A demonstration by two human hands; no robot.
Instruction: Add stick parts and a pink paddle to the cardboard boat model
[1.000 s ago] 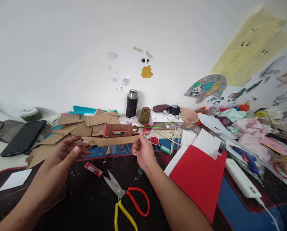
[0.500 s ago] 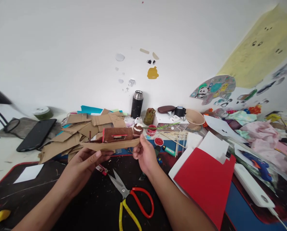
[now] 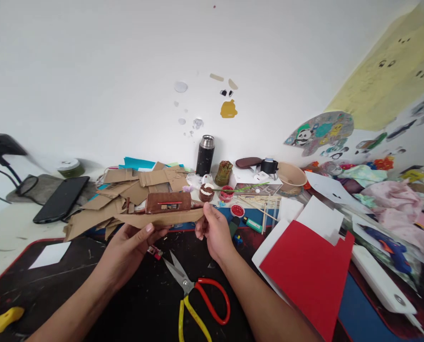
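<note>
A small cardboard model boat (image 3: 162,218) is held up above the desk between both hands. Its side is plain tan cardboard, and a brown cabin with a red-edged window slot stands on top. My left hand (image 3: 136,242) grips the hull from below near its left half, thumb on the near side. At the boat's right end, my right hand (image 3: 213,230) pinches the tip between thumb and fingers. Beneath the hands, scissors (image 3: 186,285) with one red and one yellow handle lie with blades apart on the dark mat (image 3: 133,313).
Cardboard scraps (image 3: 101,204) pile up at the back left beside a black phone (image 3: 60,199). A black flask (image 3: 205,156) stands by the wall. Red card (image 3: 307,275), a white power strip (image 3: 382,280) and a blue glue gun (image 3: 393,247) lie right.
The boat has tilted a little, showing less of its cabin top, and sits slightly further left against the background. Both hands keep their hold. The whole view has shifted slightly.
</note>
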